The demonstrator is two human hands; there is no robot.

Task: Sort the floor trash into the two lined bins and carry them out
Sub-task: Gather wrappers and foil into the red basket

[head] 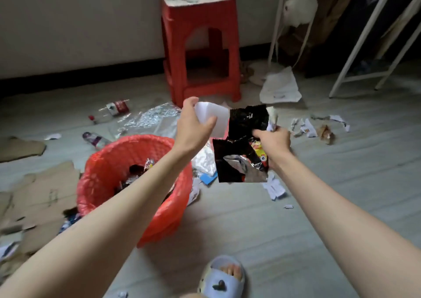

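Note:
A bin lined with a red bag (107, 168) stands on the floor at centre left, with dark wrappers inside. My left hand (193, 124) reaches out above its far rim and grips a white sheet of paper (216, 117). My right hand (273, 145) holds a bunch of black foil snack wrappers (243, 152) together with a scrap of white paper, just right of the bin. Only one bin shows clearly; a second red edge peeks out behind the white sheet.
A red plastic stool (200, 45) stands by the wall. Plastic bottles (111, 111), clear film, torn paper scraps (305, 127) and a white bag (281, 87) litter the floor. Cardboard pieces (43, 197) lie at the left. My slippered foot (223, 277) is at the bottom.

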